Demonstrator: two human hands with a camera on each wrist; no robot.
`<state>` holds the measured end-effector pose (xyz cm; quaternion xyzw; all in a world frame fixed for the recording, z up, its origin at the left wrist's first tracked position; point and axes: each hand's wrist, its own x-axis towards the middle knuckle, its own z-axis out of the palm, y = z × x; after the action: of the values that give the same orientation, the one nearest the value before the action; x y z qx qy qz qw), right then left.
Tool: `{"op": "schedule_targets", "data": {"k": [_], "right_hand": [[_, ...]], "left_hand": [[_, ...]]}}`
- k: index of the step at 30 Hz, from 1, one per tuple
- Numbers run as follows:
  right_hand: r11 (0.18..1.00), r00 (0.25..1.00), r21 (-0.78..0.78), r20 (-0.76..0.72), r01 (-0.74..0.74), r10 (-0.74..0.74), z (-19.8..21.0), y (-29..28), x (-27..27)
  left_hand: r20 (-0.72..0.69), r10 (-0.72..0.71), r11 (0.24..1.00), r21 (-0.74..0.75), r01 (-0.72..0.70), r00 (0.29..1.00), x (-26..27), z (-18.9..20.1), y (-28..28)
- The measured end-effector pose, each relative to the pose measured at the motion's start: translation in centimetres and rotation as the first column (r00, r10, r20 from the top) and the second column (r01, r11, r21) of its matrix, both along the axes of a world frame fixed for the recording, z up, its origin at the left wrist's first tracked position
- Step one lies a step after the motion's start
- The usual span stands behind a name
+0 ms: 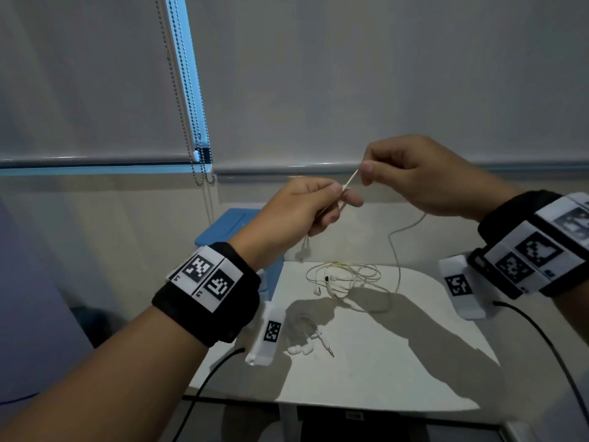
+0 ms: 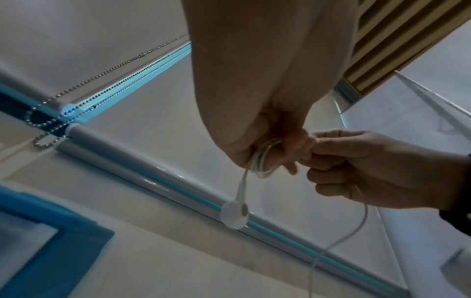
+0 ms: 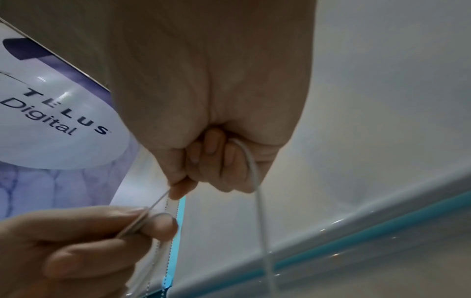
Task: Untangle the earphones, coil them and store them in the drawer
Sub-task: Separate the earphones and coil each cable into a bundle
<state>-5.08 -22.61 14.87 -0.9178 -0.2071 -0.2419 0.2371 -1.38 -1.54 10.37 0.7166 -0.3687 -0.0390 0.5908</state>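
Note:
Both hands are raised above the white table (image 1: 398,371). My left hand (image 1: 318,205) holds a white earphone cable wound in loops round its fingers (image 2: 267,159), with an earbud (image 2: 233,214) dangling below. My right hand (image 1: 398,177) pinches the same cable (image 1: 350,180) a short way from the left fingers. The cable passes through the right palm (image 3: 251,167) and hangs down to the table (image 1: 395,250). A second tangled pair of earphones (image 1: 341,279) lies at the table's far side. A third, bundled pair (image 1: 309,342) lies at the near left.
A blue stool or box (image 1: 229,228) stands behind the table at left. Bead chains (image 1: 197,122) hang from the roller blinds on the wall. Black cables (image 1: 541,339) run from the wrist units. A dark item (image 1: 353,419) sits under the table's front edge.

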Motion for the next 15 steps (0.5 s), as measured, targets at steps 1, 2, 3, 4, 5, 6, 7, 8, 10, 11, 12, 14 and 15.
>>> {"op": "schedule_targets", "data": {"k": [1,2,3,4,5,6,7,8,10,11,12,14,15], "right_hand": [[1.000,1.000,0.009,0.009,0.010,-0.010,-0.2,-0.3,0.2],[1.000,1.000,0.024,-0.004,0.008,-0.008,-0.7,-0.4,0.4],[0.999,0.999,0.048,-0.037,0.003,-0.001,-1.3,-0.5,0.6],[0.996,0.995,0.086,-0.095,0.003,0.005,-2.0,-0.5,0.8],[0.991,0.985,0.133,-0.169,0.005,0.018,-2.7,-0.5,0.9],[0.986,0.972,0.168,-0.233,0.004,0.036,-3.4,-0.5,0.8],[0.984,0.961,0.179,-0.272,-0.009,0.058,-4.0,-0.3,0.7],[0.987,0.956,0.155,-0.285,-0.031,0.074,-4.5,-0.1,0.6],[0.994,0.950,0.063,-0.294,-0.092,0.107,-5.3,0.6,0.1],[0.991,0.939,0.025,-0.318,-0.128,0.129,-5.4,1.0,-0.1],[0.986,0.925,-0.007,-0.348,-0.166,0.153,-5.5,1.5,-0.4],[0.972,0.896,-0.053,-0.402,-0.228,0.188,-5.1,2.3,-1.0],[0.967,0.887,-0.060,-0.416,-0.246,0.200,-4.6,2.5,-1.3]], "left_hand": [[-0.036,-0.055,0.998,-0.026,0.054,0.998,-0.1,0.1,-0.1],[-0.068,-0.107,0.993,-0.062,0.103,0.992,-0.2,0.2,-0.1],[-0.094,-0.149,0.984,-0.108,0.139,0.984,-0.3,0.3,-0.2],[-0.114,-0.178,0.974,-0.159,0.159,0.977,-0.4,0.5,-0.2],[-0.129,-0.194,0.963,-0.212,0.164,0.973,-0.4,0.7,-0.2],[-0.139,-0.199,0.952,-0.261,0.158,0.970,-0.5,0.9,-0.1],[-0.147,-0.197,0.940,-0.308,0.144,0.969,-0.5,1.0,0.0],[-0.154,-0.188,0.929,-0.349,0.125,0.970,-0.4,1.2,0.1],[-0.166,-0.153,0.910,-0.409,0.073,0.974,-0.2,1.3,0.2],[-0.173,-0.117,0.906,-0.423,0.034,0.978,0.0,1.2,0.2],[-0.178,-0.067,0.906,-0.422,-0.015,0.982,0.2,1.1,0.2],[-0.143,0.051,0.921,-0.377,-0.102,0.988,0.4,0.8,0.0],[-0.098,0.108,0.934,-0.331,-0.134,0.989,0.5,0.4,-0.1]]}}
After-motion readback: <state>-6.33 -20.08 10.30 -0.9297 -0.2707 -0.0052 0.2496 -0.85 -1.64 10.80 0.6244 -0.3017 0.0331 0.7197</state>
